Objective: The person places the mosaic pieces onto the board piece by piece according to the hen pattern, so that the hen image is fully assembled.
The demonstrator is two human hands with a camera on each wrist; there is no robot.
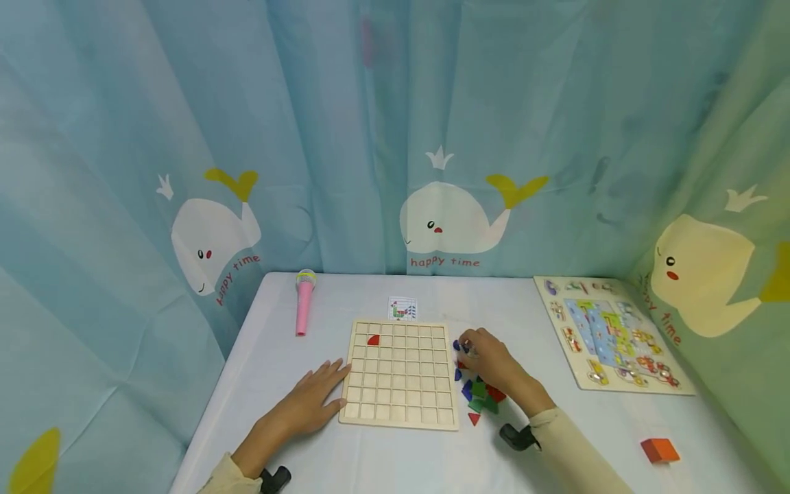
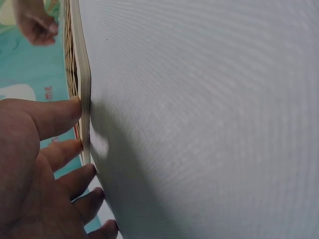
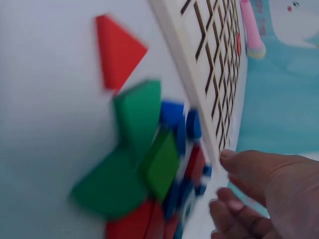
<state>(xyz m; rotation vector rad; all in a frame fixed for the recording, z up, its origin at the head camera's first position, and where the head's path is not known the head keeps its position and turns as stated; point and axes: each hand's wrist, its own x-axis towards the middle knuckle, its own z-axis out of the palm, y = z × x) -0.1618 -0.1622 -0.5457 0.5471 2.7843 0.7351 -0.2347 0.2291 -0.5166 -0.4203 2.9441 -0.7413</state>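
Grid board (image 1: 400, 374) centre; loose pieces (image 1: 478, 394) right (microphone (image 1: 303, 302) behind-left).

Pale matt wooden grid board (image 1: 400, 376), smooth white tablecloth (image 1: 382, 460)

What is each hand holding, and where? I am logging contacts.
Left hand holds nothing; its straight fingers press the grid board's left edge. Right hand pinches a blue piece; exact spot unclear.

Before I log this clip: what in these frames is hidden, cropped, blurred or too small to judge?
- Right hand: head view, its own back hides the fingertips; any held piece unclear.
- Loose pieces: right wrist view, motion blur smears their shapes and count.
- Pattern card: head view, too small to read.
- Grid board: left wrist view, seen edge-on, cells hidden; left hand cropped by the frame.
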